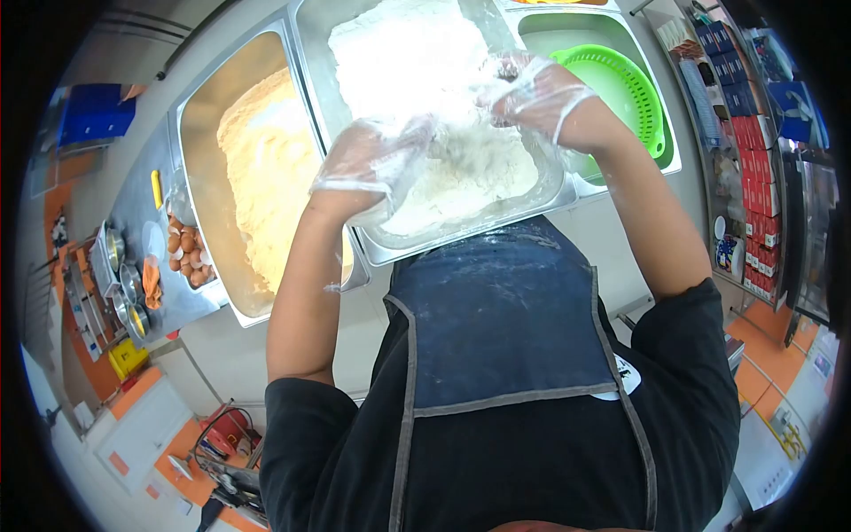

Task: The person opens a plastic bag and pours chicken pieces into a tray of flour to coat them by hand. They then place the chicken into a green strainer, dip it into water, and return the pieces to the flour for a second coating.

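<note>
Both hands wear clear plastic gloves dusted with white powder, which looks like flour. My left hand is over the near left part of a metal pan of white flour; its fingertips blend into the powder and glare. My right hand is above the pan's right side with its fingers curled inward; what they hold, if anything, is hidden. Below the hands, a looser heap of flour lies at the pan's near end.
Left of the flour is a metal pan of yellowish crumbly powder. At right, a green plastic sieve sits in another pan. Eggs and metal bowls stand far left. Shelves with red boxes are at right.
</note>
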Demonstrator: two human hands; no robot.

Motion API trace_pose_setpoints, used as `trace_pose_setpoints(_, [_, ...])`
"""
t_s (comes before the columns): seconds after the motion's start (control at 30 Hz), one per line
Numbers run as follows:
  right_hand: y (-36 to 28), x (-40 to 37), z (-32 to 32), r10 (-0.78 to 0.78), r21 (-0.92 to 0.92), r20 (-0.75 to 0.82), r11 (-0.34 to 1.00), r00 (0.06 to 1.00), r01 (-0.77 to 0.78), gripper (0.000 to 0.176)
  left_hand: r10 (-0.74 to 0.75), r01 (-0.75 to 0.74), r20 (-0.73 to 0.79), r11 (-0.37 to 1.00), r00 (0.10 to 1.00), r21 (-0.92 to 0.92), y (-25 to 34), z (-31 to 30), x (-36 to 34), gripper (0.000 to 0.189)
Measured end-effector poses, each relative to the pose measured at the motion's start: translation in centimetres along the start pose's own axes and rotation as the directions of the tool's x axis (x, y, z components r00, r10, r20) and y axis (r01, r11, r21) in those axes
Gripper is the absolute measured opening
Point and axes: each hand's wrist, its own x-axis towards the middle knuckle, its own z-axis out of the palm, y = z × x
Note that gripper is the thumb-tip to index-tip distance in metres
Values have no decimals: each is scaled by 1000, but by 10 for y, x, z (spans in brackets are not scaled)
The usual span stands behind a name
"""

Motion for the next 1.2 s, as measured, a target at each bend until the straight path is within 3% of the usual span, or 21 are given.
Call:
trace_pose_setpoints(0.07, [10, 16, 0, -81, -183, -69, 981, 994, 67, 37, -490, 519, 319, 855, 811, -5, 12, -16, 18, 69])
trace_pose_setpoints(0.13, [54, 49, 13, -347, -538, -147, 814, 926, 219, 28, -487, 501, 219, 865, 846, -12, -26, 17, 43, 72])
trace_pose_setpoints(0.2, [59, 94, 29, 174, -604, 186, 797, 967, -27, 42, -494, 496, 96, 868, 864, -1, -71, 65, 71, 70])
trace_pose_setpoints(0.27, [60, 102, 63, 191, -640, 216, 768, 957, -9, 39, -369, 359, 118, 928, 922, 97, -109, 121, 82, 62])
trace_pose_setpoints(0.3, [96, 113, 89, -31, -661, 106, 744, 994, 94, 38, -224, 196, 161, 965, 961, 173, -122, 135, 87, 57])
trace_pose_setpoints(0.33, [104, 117, 106, -5, -774, 153, 621, 988, 123, 39, -221, 193, 159, 966, 962, 173, -119, 130, 91, 57])
trace_pose_setpoints(0.37, [106, 109, 104, 5, -768, 159, 629, 987, 121, 39, -344, 321, 270, 939, 899, 127, -111, 128, 86, 53])
trace_pose_setpoints(0.43, [97, 90, 84, 156, -594, 524, 771, 837, 228, 42, -457, 457, 385, 884, 802, 98, -98, 116, 62, 49])
trace_pose_setpoints(0.53, [88, 50, 42, 80, -562, 512, 784, 856, 263, 41, -334, 397, 358, 910, 872, -118, -75, 82, 26, 46])
trace_pose_setpoints(0.6, [120, 51, 50, 128, -602, 350, 790, 928, 118, 39, -514, 551, 282, 832, 810, -64, -61, 68, 20, 47])
trace_pose_setpoints(0.63, [143, 52, 73, 131, -597, 358, 793, 924, 119, 39, -564, 640, 307, 708, 766, -297, -99, 113, 20, 48])
trace_pose_setpoints(0.7, [184, 62, 119, 256, -50, 4, 965, 967, -256, 39, -656, 655, 352, 293, 668, -697, -172, 202, 20, 50])
trace_pose_setpoints(0.77, [136, 70, 124, 230, -197, -54, 952, 972, -236, 40, -584, 554, 302, 318, 754, -769, -132, 203, 44, 51])
trace_pose_setpoints(0.8, [136, 80, 128, 334, 251, 86, 905, 939, -345, 41, -510, 464, 263, 319, 819, -826, -109, 197, 49, 51])
trace_pose_setpoints(0.83, [135, 86, 128, 354, 623, 256, 651, 899, -434, 43, -508, 459, 258, 322, 821, -828, -89, 179, 49, 51])
trace_pose_setpoints(0.87, [101, 71, 116, 366, 787, 193, 496, 910, -366, 46, -578, 469, 327, 111, 748, -876, -68, 155, 49, 50])
trace_pose_setpoints(0.9, [93, 68, 111, 357, 779, 188, 514, 915, -360, 46, -621, 443, 409, -109, 668, -890, -54, 138, 52, 48])
trace_pose_setpoints(1.0, [85, 54, 98, 300, 767, 20, 608, 954, -207, 49, -527, 355, 307, -12, 792, -935, -54, 122, 48, 51])
trace_pose_setpoints(1.1, [40, 39, 69, 168, 615, -117, 786, 979, -61, 51, -633, 335, 174, 144, 754, -931, -9, 64, 39, 49])
trace_pose_setpoints(1.13, [14, 28, 59, 226, 397, -205, 908, 952, -131, 44, -633, 328, 174, 135, 755, -935, -3, 54, 37, 49])
trace_pose_setpoints(1.2, [1, 21, 52, 183, 103, -283, 982, 941, -160, 34, -563, 345, 72, 396, 823, -851, -2, 41, 29, 57])
